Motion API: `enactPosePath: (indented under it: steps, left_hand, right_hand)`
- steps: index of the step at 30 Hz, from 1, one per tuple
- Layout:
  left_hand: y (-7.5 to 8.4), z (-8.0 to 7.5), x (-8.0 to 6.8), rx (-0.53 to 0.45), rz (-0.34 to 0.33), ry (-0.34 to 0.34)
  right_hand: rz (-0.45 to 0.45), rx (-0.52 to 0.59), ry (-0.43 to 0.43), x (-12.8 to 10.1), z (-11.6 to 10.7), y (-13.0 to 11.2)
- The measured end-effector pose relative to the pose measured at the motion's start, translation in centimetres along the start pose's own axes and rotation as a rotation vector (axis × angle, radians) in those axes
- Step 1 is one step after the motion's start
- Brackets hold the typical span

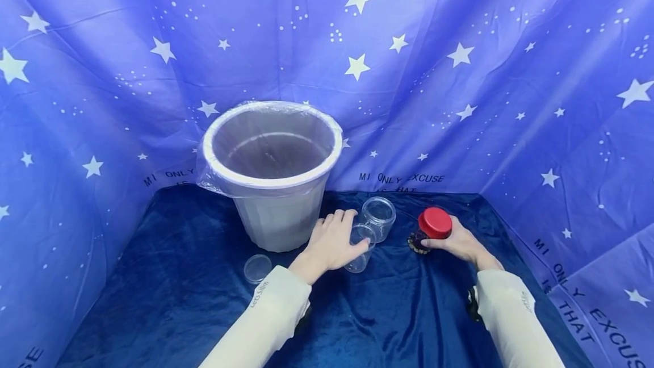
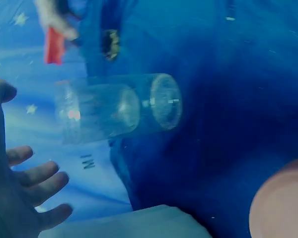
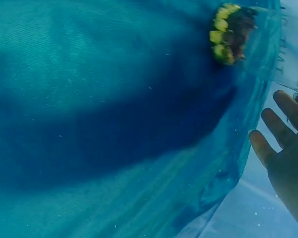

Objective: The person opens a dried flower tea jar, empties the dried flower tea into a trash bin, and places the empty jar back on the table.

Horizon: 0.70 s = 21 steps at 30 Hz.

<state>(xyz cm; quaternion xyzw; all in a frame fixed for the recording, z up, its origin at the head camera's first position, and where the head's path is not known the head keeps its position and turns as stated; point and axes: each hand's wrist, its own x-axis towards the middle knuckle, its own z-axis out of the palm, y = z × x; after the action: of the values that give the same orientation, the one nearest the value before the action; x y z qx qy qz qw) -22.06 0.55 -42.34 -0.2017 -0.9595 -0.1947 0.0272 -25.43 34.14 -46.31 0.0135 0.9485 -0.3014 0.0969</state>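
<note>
My left hand point(image 1: 334, 241) is beside a clear empty jar point(image 1: 357, 260), its fingers spread. In the left wrist view a gap shows between that hand point(image 2: 27, 183) and the jar point(image 2: 97, 116). Just behind it is a second clear jar point(image 1: 380, 226). My right hand point(image 1: 460, 241) is around a red-lidded jar point(image 1: 436, 222), thumb at the near side. Dark and yellowish pieces point(image 3: 231, 37) fill the bottom of this jar; its lid is out of the right wrist view. There the right hand's fingers point(image 3: 283, 134) look extended and apart; whether they touch the jar is unclear.
A large pale bucket point(image 1: 278, 217) with a clear plastic liner stands at the back left. Near its foot lies a clear round lid point(image 1: 258, 269). Dark blue cloth point(image 1: 174, 305) covers the table, and star-printed curtains point(image 1: 255, 55) enclose the back and sides.
</note>
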Motion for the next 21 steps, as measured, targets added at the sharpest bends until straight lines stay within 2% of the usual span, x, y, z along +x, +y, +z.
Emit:
enactPosePath:
  steps: [4, 8, 16, 21]
  left_hand:
    - [-0.7, -0.7, 0.3, -0.127, -0.02, 0.006]
    - [-1.3, -1.0, 0.4, -0.179, -0.023, 0.016]
    - [-1.8, -0.7, 0.1, -0.146, -0.02, 0.026]
    - [-1.9, -0.3, -0.3, -0.104, 0.009, 0.025]
  right_hand:
    - [-0.02, -0.034, 0.017, 0.2, 0.8, 0.1]
    - [-0.021, -0.045, 0.049, 0.3, 1.4, -0.1]
    - [-0.1, -0.103, 0.108, 0.4, 2.9, 0.2]
    - [-0.11, -0.107, 0.161, 0.6, 3.5, 0.4]
